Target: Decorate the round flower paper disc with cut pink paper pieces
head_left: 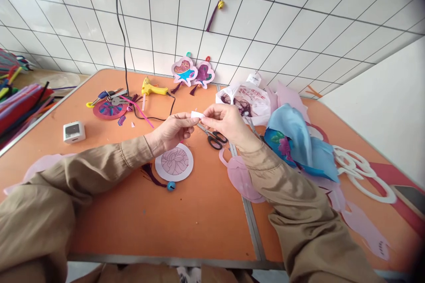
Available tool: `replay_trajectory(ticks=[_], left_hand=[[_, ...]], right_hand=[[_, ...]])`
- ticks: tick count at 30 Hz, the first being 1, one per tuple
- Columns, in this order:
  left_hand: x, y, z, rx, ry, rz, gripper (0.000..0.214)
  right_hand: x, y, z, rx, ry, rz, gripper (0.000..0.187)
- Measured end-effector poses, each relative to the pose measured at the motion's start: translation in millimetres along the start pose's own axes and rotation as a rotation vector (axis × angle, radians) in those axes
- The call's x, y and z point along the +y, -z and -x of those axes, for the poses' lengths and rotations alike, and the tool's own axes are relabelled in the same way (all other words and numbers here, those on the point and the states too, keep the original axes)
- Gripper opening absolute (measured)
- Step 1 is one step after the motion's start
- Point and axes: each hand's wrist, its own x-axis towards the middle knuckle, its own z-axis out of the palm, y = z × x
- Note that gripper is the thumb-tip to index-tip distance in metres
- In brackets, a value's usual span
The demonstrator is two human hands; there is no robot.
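A small white piece [197, 115], perhaps paper or felt, is pinched between both hands above the orange table. My left hand [174, 130] grips its left end with thumb and finger closed. The other end is in my right hand [226, 124], fingers also closed. Just below my left hand lies a round white ornament [174, 162] with a pink flower drawing, a dark tassel and a blue bell [171, 186]. Black-handled scissors [215, 139] rest on the table beneath my right hand, partly hidden.
A yellow glue gun [154, 88] with a black cord stands at the back. Left are keys [116, 101] and a white box-shaped device [73, 132]. Right are a plastic bag [262, 106], blue fabric [299, 141] and white rings [358, 168]. Two ornaments [184, 70] lean against the tiled wall.
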Motion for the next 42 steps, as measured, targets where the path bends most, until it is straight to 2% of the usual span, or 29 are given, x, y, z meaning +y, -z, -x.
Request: replay_trajectory(ticks=[5,8,11,13,17,19,23,28,32,35,38,40,42], left_hand=[[7.6,4.2,-2.7,0.001,-0.104,-0.145,0.040],[16.1,4.7,-3.7,-0.016,-0.216,-0.338,0.049],[21.0,-1.2,-0.3,-0.085,-0.280,-0.566,0.038],[22.2,-6.7,3.9,-0.106,-0.296,-0.622,0.030],[21.5,-14.1,13.7,0.012,-0.307,-0.473,0.028],[18.8,-16.0,19.4,0.074,-0.306,-0.378,0.031],[8.0,-19.7,30.6,0.124,-0.294,-0.218,0.037],[-1.5,-19.7,44.7,0.099,-0.230,-0.099,0.042],[1.2,-15.0,59.6,0.034,-0.208,-0.246,0.048],[2.5,-12.3,66.0,0.015,-0.236,-0.479,0.033],[-0.5,-9.9,65.5,0.060,-0.178,-0.498,0.015],[-4.0,-8.1,64.1,0.101,-0.129,-0.420,0.015],[-7.6,-6.3,63.8,0.123,-0.105,-0.364,0.015]], right_hand=[[-4.9,7.3,1.0,0.008,-0.092,-0.062,0.015],[-8.4,10.1,3.2,-0.015,-0.107,-0.012,0.008],[-12.8,10.9,5.5,-0.085,-0.083,0.040,0.008],[-17.0,11.6,6.8,-0.097,-0.071,0.042,0.012],[-24.5,12.3,8.9,-0.046,-0.037,-0.051,0.029],[-25.4,9.4,10.2,-0.067,-0.029,-0.052,0.034],[-23.8,-2.5,14.3,-0.103,0.009,0.039,0.024],[-29.9,-4.9,23.6,-0.070,0.005,0.064,0.014],[-30.4,-0.3,32.3,-0.161,-0.097,0.103,0.009],[-24.9,-2.9,37.4,-0.277,-0.120,0.119,0.010],[-19.0,-9.4,41.7,-0.350,-0.093,0.138,0.012],[-15.6,-14.2,44.1,-0.310,-0.082,0.114,0.016],[-12.0,-18.7,46.0,-0.202,-0.084,0.070,0.026]])
